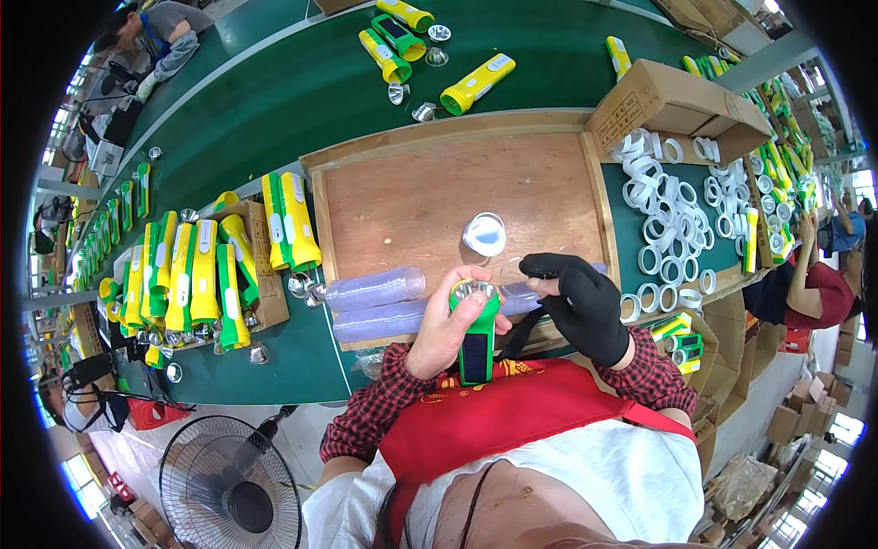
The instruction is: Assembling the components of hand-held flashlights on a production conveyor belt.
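Observation:
My left hand [443, 328] is wrapped round a green flashlight [476, 352] with a dark panel on its side. The flashlight stands head up, and its silvery reflector [473, 290] shows at the top. My right hand [585, 306], in a black glove with bare thumb tip, pinches a thin clear lens disc [513, 272] just right of the flashlight head. Stacks of clear lens discs [375, 289] lie along the near edge of a wooden tray [448, 183]. Beyond my hands a white round container [484, 235] stands in the tray.
White rings [670, 220] lie heaped to the right, by a cardboard box [677, 105]. Yellow and green flashlights [187, 279] stand grouped at left. More flashlights [477, 84] and loose reflectors lie on the green table [274, 101]. A fan [229, 485] stands at lower left; other people work nearby.

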Demonstrator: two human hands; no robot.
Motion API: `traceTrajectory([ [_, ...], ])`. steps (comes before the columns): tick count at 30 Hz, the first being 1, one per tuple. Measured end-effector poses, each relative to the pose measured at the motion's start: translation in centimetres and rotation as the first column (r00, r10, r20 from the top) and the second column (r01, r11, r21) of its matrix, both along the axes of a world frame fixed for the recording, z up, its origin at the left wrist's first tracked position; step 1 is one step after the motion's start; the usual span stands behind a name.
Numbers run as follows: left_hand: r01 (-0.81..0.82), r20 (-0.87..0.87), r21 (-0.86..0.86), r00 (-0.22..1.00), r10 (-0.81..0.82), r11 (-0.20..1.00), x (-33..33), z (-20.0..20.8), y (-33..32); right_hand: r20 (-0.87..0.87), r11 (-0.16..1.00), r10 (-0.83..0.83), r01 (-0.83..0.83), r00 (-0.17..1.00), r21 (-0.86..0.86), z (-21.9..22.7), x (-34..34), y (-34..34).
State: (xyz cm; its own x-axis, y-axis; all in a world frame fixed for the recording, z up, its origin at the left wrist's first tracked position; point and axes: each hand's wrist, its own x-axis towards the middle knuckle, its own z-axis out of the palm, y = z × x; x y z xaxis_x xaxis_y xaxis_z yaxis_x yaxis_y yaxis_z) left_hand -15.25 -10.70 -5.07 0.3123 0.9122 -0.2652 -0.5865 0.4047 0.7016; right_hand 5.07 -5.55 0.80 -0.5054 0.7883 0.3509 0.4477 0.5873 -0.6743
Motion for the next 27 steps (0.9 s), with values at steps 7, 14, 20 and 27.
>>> traceTrajectory([
  [7,-0.006,-0.016,0.058,1.0,0.007,0.998,0.0,0.1,-0.3,0.01,0.997,0.028,-0.028,1.0,0.076,-0.1,-0.1,-0.5],
  [14,0.001,-0.052,0.058,0.999,0.002,0.998,0.1,0.3,-0.5,-0.266,0.782,-0.301,0.077,0.916,-0.618,1.2,-0.4,-0.8],
  [20,0.071,-0.03,0.094,0.997,-0.069,0.993,0.2,0.2,-0.7,-0.254,0.614,-0.042,-0.175,0.966,-0.77,0.7,-0.2,0.1],
  [27,0.148,-0.125,0.241,0.985,-0.121,0.959,0.3,1.6,-0.6,-0.01,0.851,0.384,-0.358,0.923,-0.385,1.4,0.1,0.3],
])
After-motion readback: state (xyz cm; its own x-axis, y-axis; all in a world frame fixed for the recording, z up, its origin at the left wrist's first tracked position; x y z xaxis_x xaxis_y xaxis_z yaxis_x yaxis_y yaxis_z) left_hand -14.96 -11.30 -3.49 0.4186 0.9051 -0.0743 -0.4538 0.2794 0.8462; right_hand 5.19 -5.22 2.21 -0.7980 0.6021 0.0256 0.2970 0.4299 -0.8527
